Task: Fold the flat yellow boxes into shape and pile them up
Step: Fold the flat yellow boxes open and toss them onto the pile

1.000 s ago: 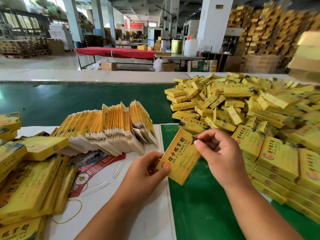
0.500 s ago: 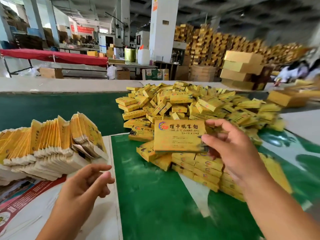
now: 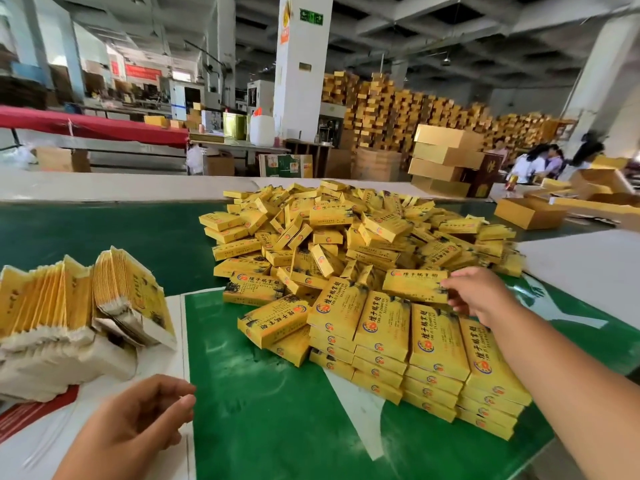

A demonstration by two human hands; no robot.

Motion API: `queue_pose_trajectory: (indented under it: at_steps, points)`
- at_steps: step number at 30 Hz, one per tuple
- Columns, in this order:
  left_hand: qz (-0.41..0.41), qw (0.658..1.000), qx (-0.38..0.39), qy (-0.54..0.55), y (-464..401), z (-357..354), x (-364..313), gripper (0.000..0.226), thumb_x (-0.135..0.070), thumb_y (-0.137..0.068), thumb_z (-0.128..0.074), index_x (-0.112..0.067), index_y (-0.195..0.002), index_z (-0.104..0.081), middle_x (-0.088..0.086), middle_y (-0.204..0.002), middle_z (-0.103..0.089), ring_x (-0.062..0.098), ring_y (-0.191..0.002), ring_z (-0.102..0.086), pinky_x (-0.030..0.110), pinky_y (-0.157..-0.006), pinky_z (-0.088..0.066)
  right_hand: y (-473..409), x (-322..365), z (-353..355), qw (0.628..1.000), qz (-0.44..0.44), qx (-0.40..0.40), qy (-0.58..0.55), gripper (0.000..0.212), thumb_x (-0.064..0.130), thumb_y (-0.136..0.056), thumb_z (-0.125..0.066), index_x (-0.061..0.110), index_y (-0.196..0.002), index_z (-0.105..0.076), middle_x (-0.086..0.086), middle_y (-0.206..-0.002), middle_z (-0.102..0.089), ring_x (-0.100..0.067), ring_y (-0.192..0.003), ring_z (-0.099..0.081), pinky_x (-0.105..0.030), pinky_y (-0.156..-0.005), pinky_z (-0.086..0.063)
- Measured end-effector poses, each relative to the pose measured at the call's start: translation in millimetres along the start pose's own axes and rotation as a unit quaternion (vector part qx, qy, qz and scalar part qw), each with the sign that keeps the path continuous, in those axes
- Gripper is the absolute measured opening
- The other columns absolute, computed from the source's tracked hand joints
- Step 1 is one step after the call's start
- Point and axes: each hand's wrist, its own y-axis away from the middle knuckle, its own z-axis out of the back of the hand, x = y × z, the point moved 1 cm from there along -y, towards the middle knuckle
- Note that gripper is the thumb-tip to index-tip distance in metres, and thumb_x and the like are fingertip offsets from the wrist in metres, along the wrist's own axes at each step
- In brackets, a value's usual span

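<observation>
**Green table heaped with yellow boxes**

The green table (image 3: 284, 427) ran wide across the hall, with pale sheets (image 3: 571, 268) laid over parts of its top. Toward the right side a loose heap of folded yellow boxes (image 3: 332, 237) lay tumbled, and against its near edge stood neat stacks of the same boxes (image 3: 433, 362), several layers high, side by side. At the left edge, on a white printed sheet (image 3: 45, 434), a thick row of flat box blanks (image 3: 79, 306) leaned on edge. Farther along the right end sat open cardboard cartons (image 3: 530, 213).
</observation>
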Motion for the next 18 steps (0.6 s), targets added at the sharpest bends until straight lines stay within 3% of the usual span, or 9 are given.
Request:
queue_pose_trajectory:
  at_steps: [2,4,7,10,13,18]
  points:
    - [0.014,1.000,0.009,-0.012,-2,0,-1,0.008,-0.016,-0.082,-0.070,-0.014,-0.089,-0.071,0.007,-0.074,-0.075,0.017,-0.059,-0.069,0.024,-0.054,-0.057,-2,-2,-6,0.997,0.011,0.000,0.075,0.012,0.014,-0.089,-0.069,0.005,-0.096,-0.065,-0.011,-0.076,-0.066,-0.020,-0.056,-0.058,-0.027,-0.048,-0.045]
    - [0.023,1.000,0.014,-0.016,-3,0,-4,0.008,-0.018,-0.083,-0.070,-0.014,-0.090,-0.071,0.006,-0.076,-0.075,0.017,-0.061,-0.069,0.025,-0.057,-0.056,-4,0,-6,0.975,0.051,-0.009,0.218,0.021,0.029,-0.089,-0.068,0.009,-0.082,-0.069,-0.010,-0.075,-0.069,-0.024,-0.063,-0.062,-0.029,-0.057,-0.051]
    - [0.016,1.000,0.007,-0.025,-3,0,-6,0.006,-0.017,-0.084,-0.069,-0.014,-0.089,-0.071,0.006,-0.076,-0.075,0.015,-0.059,-0.068,0.025,-0.058,-0.057,0,14,-3,0.926,0.110,-0.046,0.359,0.034,0.039,-0.091,-0.062,0.009,-0.081,-0.072,-0.011,-0.080,-0.072,-0.028,-0.073,-0.068,-0.036,-0.073,-0.058]
    - [0.003,1.000,-0.010,-0.026,-1,-1,-7,0.004,-0.018,-0.084,-0.070,-0.016,-0.087,-0.071,0.004,-0.075,-0.074,0.015,-0.059,-0.067,0.022,-0.054,-0.056,12,38,-9,0.905,0.179,-0.068,0.380,0.034,0.042,-0.092,-0.060,0.016,-0.072,-0.069,-0.005,-0.074,-0.071,-0.023,-0.065,-0.067,-0.032,-0.060,-0.056]
    - [-0.012,0.999,-0.022,-0.021,1,-2,-9,0.002,-0.018,-0.084,-0.070,-0.017,-0.085,-0.071,0.005,-0.074,-0.073,0.014,-0.057,-0.066,0.020,-0.054,-0.055,37,69,-30,0.901,0.256,-0.055,0.345,0.026,0.042,-0.091,-0.063,0.022,-0.074,-0.067,0.004,-0.079,-0.068,-0.011,-0.060,-0.058,-0.021,-0.051,-0.039]
    - [-0.045,0.993,-0.105,-0.026,5,-3,-9,0.011,-0.020,-0.087,-0.068,-0.020,-0.077,-0.070,0.003,-0.071,-0.072,0.010,-0.055,-0.062,0.017,-0.051,-0.052,108,113,-96,0.881,0.392,0.045,0.259,0.021,0.040,-0.088,-0.067,0.022,-0.078,-0.071,0.008,-0.078,-0.065,-0.011,-0.070,-0.059,-0.023,-0.059,-0.046]
